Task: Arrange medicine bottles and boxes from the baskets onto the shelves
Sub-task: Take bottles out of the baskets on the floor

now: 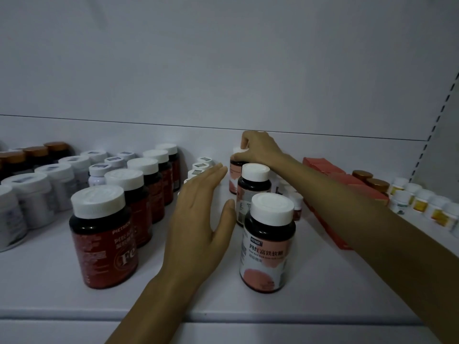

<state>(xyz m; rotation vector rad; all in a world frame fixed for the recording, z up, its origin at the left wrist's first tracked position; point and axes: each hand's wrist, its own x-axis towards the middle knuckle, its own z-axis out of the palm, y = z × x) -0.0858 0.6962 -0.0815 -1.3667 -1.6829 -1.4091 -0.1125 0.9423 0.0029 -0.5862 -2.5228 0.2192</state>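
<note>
Seat the rear bottle (234, 177), cap pinched by the right hand (260, 151), squarely at the row's twelve o'clock (left hand (198, 219) straight-fingered, guarding nine).

Behind everything stands a plain white back panel (223, 58), crossed side to side by a thin dark seam (149, 123), with a slotted upright strip (441, 112) running up the right edge.

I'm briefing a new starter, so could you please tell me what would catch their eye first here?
The right hand reaches deep onto the shelf and grips the cap of the rearmost pink-labelled bottle, in the centre. The left hand is held flat and open just left of that row, right of the red-labelled bottles.
</note>
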